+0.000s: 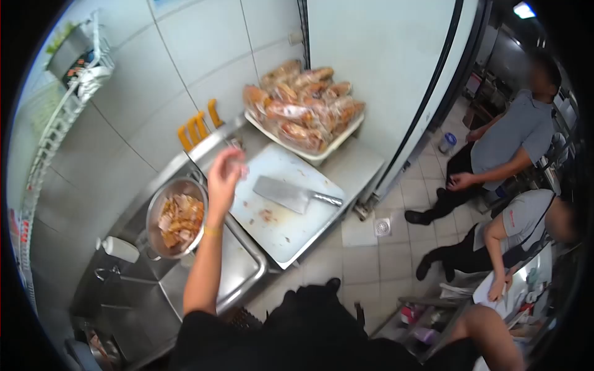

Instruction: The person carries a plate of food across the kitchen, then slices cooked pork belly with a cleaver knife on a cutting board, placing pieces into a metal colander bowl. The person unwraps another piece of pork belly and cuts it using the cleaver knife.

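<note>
My left hand (226,173) is raised over the left edge of a white cutting board (291,238). Its fingers are slightly blurred, apart and loosely bent, with nothing visible in them. A cleaver (283,193) lies flat on the board, its handle toward the right corner, among small meat scraps (267,215). Left of my forearm, a metal pot (150,221) holds chopped browned meat (180,219). Behind the board, a white tray (309,154) is heaped with plastic-wrapped browned meat (303,108). Part of my right arm (489,337) shows at the lower right; its hand is out of view.
Yellow-handled tools (197,127) hang by the tiled wall. A steel sink (216,272) is below the pot, near a white bottle (120,249). A wire rack (55,139) lines the left. Two people in grey shirts (510,139) stand at right beyond the tiled floor (396,253).
</note>
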Demonstrator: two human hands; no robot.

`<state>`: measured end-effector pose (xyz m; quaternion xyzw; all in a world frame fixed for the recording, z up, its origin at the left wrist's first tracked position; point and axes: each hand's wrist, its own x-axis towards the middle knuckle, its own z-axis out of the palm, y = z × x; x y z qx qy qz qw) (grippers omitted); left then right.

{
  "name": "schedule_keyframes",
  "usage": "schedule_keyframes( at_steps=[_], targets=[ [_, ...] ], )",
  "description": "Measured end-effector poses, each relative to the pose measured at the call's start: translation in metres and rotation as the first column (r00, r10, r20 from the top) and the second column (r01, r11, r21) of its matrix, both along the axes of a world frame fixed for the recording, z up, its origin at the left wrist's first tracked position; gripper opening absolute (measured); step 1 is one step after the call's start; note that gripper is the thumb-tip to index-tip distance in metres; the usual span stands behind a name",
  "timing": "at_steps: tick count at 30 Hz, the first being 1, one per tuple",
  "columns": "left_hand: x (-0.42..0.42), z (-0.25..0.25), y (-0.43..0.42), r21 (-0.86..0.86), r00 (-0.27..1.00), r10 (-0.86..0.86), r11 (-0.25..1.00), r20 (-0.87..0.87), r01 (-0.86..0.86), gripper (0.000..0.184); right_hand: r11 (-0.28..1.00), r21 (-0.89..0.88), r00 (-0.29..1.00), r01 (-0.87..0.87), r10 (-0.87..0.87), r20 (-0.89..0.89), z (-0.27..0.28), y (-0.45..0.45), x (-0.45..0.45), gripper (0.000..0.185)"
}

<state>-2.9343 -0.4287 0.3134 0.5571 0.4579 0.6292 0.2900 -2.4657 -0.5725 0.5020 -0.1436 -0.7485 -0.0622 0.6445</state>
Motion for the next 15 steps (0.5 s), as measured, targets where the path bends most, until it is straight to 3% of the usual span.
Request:
schedule_keyframes(
  at_steps=[2,4,6,8,10,12,13,15],
  targets=[
    [-0.002,-0.003,0.049,-0.034,0.997,0.039,0.999,-0.066,-0.041,0.036,0.952,-0.279,0.98,0.128,-0.165,-0.111,-0.039,0.034,0.014,0.031],
    [-0.004,0.003,0.098,-0.008,0.991,0.069,0.997,-0.111,-0.07,0.036,0.751,-0.648,0.976,0.131,-0.211,-0.047,-0.097,0.077,0.009,0.03],
    [0.0,0.018,0.135,-0.038,0.93,0.145,0.985,-0.337,-0.168,0.037,0.394,-0.917,0.998,0.067,-0.041,0.055,-0.18,0.122,-0.018,0.03],
    [0.011,0.034,0.17,-0.049,0.877,0.142,0.982,-0.459,-0.185,0.037,0.223,-0.974,0.984,0.042,0.157,0.078,-0.25,0.158,-0.052,0.029],
    [0.024,0.037,0.218,-0.024,0.809,0.116,0.987,-0.577,-0.159,0.039,0.387,-0.914,0.947,0.125,0.229,0.227,-0.295,0.188,-0.092,0.029],
    [0.057,0.047,0.264,-0.064,0.72,0.056,0.988,-0.692,-0.138,0.041,0.476,-0.863,0.837,0.17,0.392,0.381,-0.338,0.218,-0.12,0.045],
    [0.062,0.035,0.298,-0.042,0.688,0.043,0.994,-0.724,-0.105,0.042,0.471,-0.868,0.835,0.16,0.404,0.373,-0.352,0.229,-0.134,0.045],
    [0.075,0.017,0.358,0.005,0.557,0.072,0.993,-0.827,-0.12,0.046,0.559,-0.8,0.65,0.216,0.529,0.545,-0.374,0.246,-0.156,0.053]
  ],
)
